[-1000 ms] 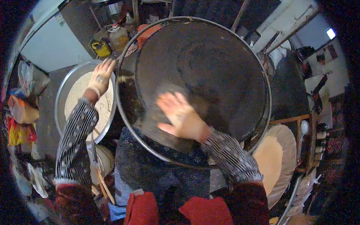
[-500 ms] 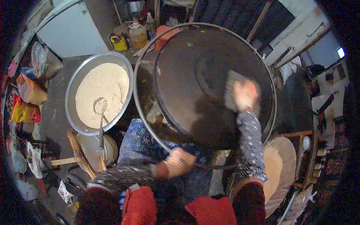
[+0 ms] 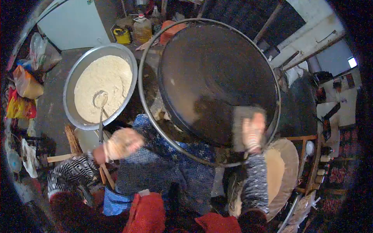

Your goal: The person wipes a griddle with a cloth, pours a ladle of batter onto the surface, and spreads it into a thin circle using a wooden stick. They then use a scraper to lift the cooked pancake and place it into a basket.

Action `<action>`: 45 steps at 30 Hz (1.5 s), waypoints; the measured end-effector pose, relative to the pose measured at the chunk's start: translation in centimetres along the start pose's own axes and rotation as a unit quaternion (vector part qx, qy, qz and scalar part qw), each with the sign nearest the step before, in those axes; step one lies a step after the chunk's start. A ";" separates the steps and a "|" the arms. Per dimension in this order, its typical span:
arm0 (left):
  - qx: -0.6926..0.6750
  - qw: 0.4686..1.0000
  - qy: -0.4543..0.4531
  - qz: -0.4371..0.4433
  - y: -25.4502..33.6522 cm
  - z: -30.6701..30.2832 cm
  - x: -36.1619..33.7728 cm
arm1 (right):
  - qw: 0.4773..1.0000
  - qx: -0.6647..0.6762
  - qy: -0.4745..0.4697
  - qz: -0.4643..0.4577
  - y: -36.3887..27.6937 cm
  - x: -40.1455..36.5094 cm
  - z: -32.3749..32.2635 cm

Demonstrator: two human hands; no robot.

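My right hand (image 3: pixel 253 131) is on a grey-brown cloth or pad (image 3: pixel 241 134) at the lower right edge of a large round dark griddle (image 3: pixel 221 73). A metal ring (image 3: pixel 142 83) surrounds the griddle. Blurred by motion, my left hand (image 3: pixel 123 144) hangs over my lap, just below a wide metal basin (image 3: pixel 70 99) of pale batter (image 3: pixel 105 77); its fingers are too smeared to read. A ladle (image 3: pixel 100 126) rests in the batter with its handle toward my left hand.
Sticks (image 3: pixel 74 140) and a pale bucket (image 3: pixel 87 139) stand below the basin. A yellow can (image 3: pixel 122 35) and an oil jug (image 3: pixel 142 30) are behind. Bags (image 3: pixel 28 83) lie at the left. At lower right is a round tray (image 3: pixel 289 163) with a tan contents.
My left hand has let go of the metal ring and moved left toward the ladle handle. My right hand and the pad have moved down to the griddle's near edge.
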State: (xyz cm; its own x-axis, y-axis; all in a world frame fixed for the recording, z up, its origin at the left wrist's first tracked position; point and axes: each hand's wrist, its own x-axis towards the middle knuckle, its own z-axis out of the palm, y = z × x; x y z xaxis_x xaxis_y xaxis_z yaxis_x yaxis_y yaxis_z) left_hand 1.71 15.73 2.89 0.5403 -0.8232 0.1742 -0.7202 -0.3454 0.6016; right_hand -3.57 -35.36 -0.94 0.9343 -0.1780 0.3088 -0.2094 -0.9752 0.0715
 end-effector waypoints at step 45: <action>-0.638 0.644 0.158 -0.390 -0.4 -1.2 8.7 | 0.975 0.192 -0.016 -0.110 -30.5 9.2 -2.0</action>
State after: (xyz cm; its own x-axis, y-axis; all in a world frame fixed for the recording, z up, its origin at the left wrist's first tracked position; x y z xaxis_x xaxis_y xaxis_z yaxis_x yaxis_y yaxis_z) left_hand 7.25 9.22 5.10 0.7283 -0.4203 -0.5412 0.6604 0.2202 0.7179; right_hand 10.82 -7.02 1.59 0.9543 0.0420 0.2959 0.1136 -0.9668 -0.2291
